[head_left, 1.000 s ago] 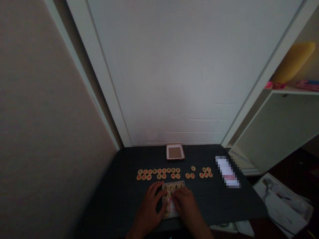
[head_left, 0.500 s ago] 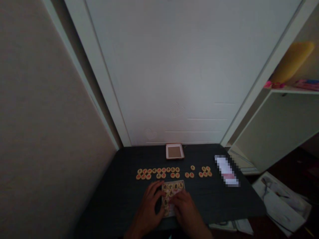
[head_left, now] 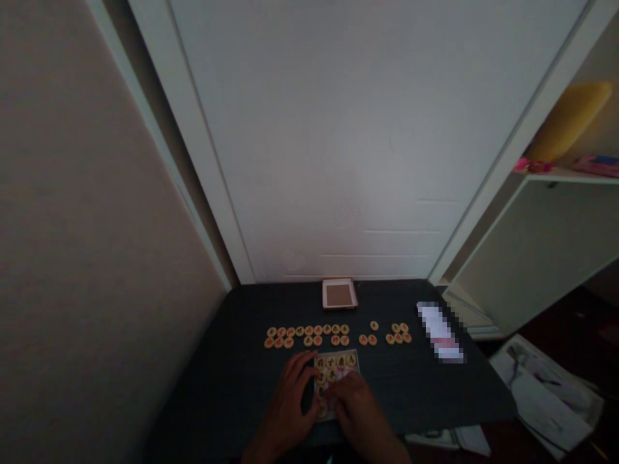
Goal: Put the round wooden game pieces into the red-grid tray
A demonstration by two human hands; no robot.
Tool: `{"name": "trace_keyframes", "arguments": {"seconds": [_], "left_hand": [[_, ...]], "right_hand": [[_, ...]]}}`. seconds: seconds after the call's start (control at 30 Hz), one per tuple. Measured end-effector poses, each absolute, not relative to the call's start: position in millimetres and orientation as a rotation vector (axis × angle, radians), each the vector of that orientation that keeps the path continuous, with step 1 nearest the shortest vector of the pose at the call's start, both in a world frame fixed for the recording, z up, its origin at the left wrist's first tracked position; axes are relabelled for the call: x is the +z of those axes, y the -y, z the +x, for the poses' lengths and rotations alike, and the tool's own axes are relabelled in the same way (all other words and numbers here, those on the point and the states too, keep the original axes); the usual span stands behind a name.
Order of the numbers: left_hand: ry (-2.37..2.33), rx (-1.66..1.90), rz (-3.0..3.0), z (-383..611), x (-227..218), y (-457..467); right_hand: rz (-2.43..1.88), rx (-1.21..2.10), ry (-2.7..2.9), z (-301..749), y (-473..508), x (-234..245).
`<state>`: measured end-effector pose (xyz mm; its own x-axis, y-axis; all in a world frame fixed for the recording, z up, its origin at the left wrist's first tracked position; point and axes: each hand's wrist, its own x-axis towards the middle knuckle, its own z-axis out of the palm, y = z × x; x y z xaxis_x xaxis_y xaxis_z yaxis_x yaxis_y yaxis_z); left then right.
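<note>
A shallow square box (head_left: 358, 362) with pale rims lies near the front of the dark table, partly filled with round Chinese chess pieces (head_left: 331, 362). My left hand (head_left: 291, 396) curves around the box's left side, fingers along the upper left edge and thumb low on the same side, gripping it. Over the lower right part of the box is my right hand (head_left: 358, 401), fingers bent together and fingertips down among the pieces. Whatever is under those fingertips is hidden, as is much of the box floor.
Beyond the box, more Chinese chess pieces (head_left: 308, 331) with red and black characters lie in loose rows and small groups. An open box lid (head_left: 339, 280) sits by the white panel at the back. A blurred-out flat object (head_left: 438, 332) lies on the table's (head_left: 232, 386) right side.
My right hand's fingertips have shifted slightly left over the box. The left hand, the box and the loose pieces look the same.
</note>
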<state>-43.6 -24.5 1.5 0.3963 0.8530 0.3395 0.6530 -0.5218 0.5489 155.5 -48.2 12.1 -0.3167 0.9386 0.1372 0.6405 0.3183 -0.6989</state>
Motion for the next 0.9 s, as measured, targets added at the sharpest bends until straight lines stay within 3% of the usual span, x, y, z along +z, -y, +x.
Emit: {"name": "trace_keyframes", "arguments": {"seconds": [0.9], "left_hand": [[-1.33, 0.787, 2.424, -42, 10, 24]], "right_hand": [[-1.426, 0.56, 2.107, 179, 38, 14]]}}
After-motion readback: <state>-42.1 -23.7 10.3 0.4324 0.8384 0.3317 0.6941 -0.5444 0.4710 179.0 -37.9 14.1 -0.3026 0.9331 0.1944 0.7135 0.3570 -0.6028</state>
